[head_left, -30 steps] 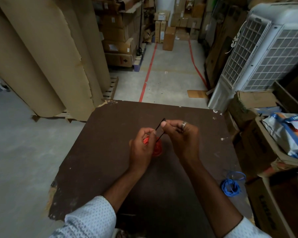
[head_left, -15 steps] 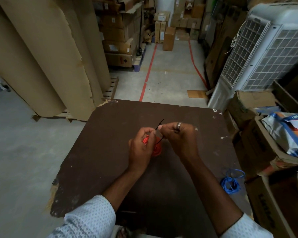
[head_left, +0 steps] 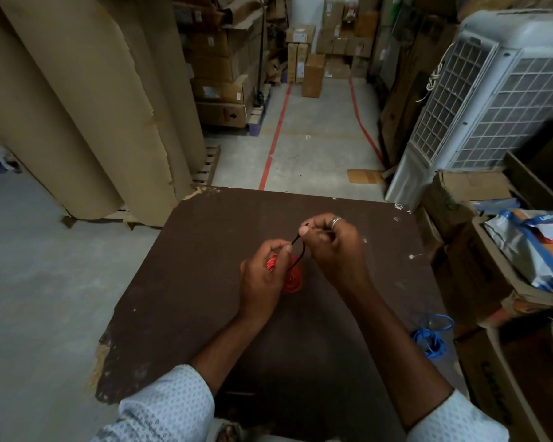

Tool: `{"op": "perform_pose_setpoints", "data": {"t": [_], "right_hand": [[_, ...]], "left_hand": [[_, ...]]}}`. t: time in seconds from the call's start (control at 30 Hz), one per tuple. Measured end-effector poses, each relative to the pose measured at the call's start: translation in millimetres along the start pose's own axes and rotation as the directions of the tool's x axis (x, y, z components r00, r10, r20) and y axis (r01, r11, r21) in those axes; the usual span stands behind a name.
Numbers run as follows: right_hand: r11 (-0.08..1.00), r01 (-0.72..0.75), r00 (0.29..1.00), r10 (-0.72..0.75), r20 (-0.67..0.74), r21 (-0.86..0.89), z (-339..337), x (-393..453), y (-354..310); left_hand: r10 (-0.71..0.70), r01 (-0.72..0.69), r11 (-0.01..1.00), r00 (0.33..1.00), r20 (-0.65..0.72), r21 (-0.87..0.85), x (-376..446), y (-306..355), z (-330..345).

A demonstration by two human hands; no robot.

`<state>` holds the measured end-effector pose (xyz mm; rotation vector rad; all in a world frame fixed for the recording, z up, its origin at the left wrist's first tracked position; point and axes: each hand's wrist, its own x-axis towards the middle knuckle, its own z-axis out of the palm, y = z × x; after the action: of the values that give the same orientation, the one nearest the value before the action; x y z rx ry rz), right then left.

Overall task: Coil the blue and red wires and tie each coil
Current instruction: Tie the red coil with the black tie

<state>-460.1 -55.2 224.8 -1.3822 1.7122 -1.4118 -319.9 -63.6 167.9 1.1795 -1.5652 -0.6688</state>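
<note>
We saw a dark brown table (head_left: 205,282) flecked with white chips. On it, a red wire coil (head_left: 292,279) crossed by a thin black tie (head_left: 297,250); near the table's right edge, a blue wire coil (head_left: 430,341). Our sleeves (head_left: 170,406) were pale blue with small dots. Beyond the table, red floor lines (head_left: 275,138) ran over grey concrete.

Both hands (head_left: 300,256) curled, pinching.

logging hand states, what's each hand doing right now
Left hand: closed, gripping the red wire coil.
Right hand: closed, pinching the black tie that loops around the coil.
</note>
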Motion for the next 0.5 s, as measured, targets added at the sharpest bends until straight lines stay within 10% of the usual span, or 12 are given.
{"op": "perform_pose_setpoints", "data": {"t": [0.5], "right_hand": [[0.973,-0.035,0.960,0.096,-0.262,0.227,-15.3,27.1,6.6]], "left_hand": [[-0.046,0.042,0.978,0.999,-0.015,-0.206,-2.6,8.7,5.1]]}}
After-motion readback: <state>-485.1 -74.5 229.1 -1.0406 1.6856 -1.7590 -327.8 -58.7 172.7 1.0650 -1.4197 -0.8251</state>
